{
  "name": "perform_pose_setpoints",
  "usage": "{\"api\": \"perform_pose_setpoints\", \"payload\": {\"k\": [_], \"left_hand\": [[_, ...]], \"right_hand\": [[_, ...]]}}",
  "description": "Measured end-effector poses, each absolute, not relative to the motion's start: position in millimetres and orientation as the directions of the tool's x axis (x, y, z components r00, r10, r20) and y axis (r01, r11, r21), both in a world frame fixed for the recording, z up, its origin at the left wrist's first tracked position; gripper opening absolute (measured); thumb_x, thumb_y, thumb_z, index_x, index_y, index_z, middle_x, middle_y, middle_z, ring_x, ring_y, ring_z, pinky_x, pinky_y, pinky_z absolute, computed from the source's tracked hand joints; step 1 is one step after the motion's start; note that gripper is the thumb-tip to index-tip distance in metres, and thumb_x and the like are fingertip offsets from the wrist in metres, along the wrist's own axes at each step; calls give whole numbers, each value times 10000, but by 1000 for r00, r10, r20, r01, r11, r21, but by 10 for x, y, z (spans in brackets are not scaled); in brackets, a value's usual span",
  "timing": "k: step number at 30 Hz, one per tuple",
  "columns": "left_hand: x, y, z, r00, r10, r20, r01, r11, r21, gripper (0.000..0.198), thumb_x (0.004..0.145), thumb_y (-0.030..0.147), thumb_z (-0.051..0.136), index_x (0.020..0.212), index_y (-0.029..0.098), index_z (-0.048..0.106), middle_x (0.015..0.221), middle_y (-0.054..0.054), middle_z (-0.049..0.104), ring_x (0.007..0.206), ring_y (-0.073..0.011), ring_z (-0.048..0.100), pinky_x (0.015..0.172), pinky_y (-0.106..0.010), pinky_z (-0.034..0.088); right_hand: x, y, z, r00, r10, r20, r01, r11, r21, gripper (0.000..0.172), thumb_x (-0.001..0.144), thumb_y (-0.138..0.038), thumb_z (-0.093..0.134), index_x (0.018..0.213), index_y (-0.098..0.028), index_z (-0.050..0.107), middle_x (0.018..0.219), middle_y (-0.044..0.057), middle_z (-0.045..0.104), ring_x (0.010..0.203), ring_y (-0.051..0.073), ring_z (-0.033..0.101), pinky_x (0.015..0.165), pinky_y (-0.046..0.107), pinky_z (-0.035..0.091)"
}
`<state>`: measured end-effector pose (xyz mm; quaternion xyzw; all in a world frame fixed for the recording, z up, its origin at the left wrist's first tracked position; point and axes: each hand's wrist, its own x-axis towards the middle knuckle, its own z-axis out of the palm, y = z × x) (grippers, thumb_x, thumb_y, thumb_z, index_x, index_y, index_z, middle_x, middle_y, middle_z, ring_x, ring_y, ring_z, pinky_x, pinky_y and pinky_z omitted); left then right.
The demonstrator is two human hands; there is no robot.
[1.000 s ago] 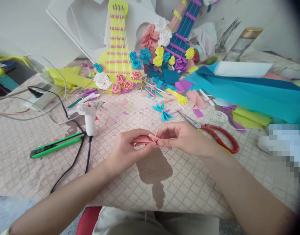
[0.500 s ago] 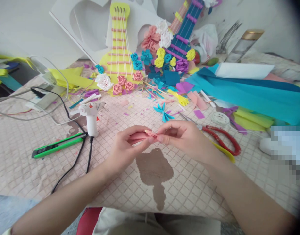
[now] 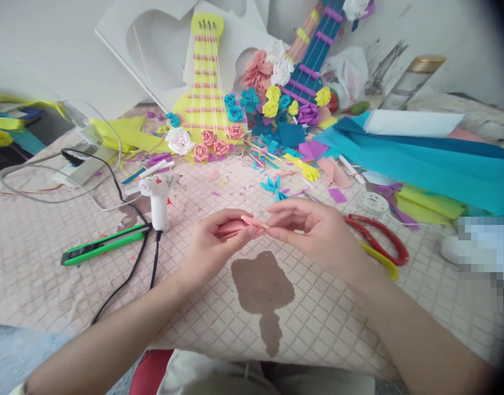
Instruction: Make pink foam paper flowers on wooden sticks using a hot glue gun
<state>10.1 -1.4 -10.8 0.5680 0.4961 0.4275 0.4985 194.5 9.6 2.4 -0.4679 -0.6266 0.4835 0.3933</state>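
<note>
Near the centre of the frame, a folded pink paper (image 3: 232, 226) is held just above the cloth (image 3: 318, 315) by both hands. Its left part is wrapped by the left hand (image 3: 213, 241), whose fingers are curled over the far side while the thumb is pressed along the near side. Its right end is pinched between the thumb and fingertips of the right hand (image 3: 318, 230); the remaining fingers are loosely bent, and their tips are partly hidden.

Just beyond the right hand, a blue bow (image 3: 275, 188) is laid on the cloth. Right of that hand, red scissors (image 3: 378, 237) are partly covered by it, and a white spool (image 3: 373, 202) is seen just above their handles. At left of centre, a white glue gun (image 3: 159, 208) is stood upright, with a green cutter (image 3: 106, 244) lying beside it.

Towards the top of the frame, a yellow guitar (image 3: 205, 82) and a blue guitar (image 3: 313, 60) are leaned back, with paper flowers (image 3: 272, 101) clustered between them. At upper right, teal sheets (image 3: 425, 162) are spread below a bottle (image 3: 412, 82). Below the hands, a brown patch (image 3: 262, 282) is seen on the cloth.
</note>
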Motion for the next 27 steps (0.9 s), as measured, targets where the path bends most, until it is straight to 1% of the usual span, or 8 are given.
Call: {"api": "perform_pose_setpoints", "payload": {"k": [7, 10, 13, 24, 27], "left_hand": [[113, -27, -79, 136, 991, -11, 128, -6, 992, 201, 727, 304, 706, 860, 165, 651, 795, -36, 715, 720, -130, 669, 602, -173, 516], [114, -30, -75, 137, 990, -19, 127, 1, 992, 209, 730, 310, 701, 871, 166, 644, 830, -51, 723, 780, -165, 685, 631, -201, 536], [118, -26, -75, 131, 991, -14, 145, -5, 989, 223, 727, 320, 699, 872, 160, 641, 836, -64, 726, 787, -187, 690, 652, -236, 553], [113, -25, -98, 126, 992, -19, 150, 0, 989, 230, 728, 303, 700, 891, 152, 642, 834, -63, 731, 789, -185, 695, 668, -233, 560], [115, -22, -96, 127, 992, -18, 138, 1, 990, 228, 724, 294, 705, 891, 152, 643, 835, -60, 734, 792, -177, 697, 685, -227, 560]], "right_hand": [[1958, 83, 41, -252, 968, 24, 216, 80, -973, 228, 702, -175, 683, 921, -192, 621, 773, 8, 715, 720, 149, 683, 677, 274, 543], [1959, 88, 54, -252, 968, 14, 221, 72, -973, 219, 705, -184, 682, 915, -198, 621, 770, 7, 715, 719, 154, 683, 686, 286, 543], [1962, 91, 54, -254, 967, 12, 223, 70, -972, 220, 706, -194, 683, 918, -203, 623, 775, 10, 716, 724, 161, 683, 688, 298, 544], [1959, 86, 38, -266, 964, 4, 216, 63, -974, 217, 704, -196, 687, 914, -206, 630, 758, 4, 717, 713, 155, 684, 678, 285, 543], [1962, 90, 39, -259, 966, 4, 233, 66, -970, 187, 702, -199, 688, 880, -198, 631, 769, 13, 716, 712, 160, 682, 674, 292, 545]]}}
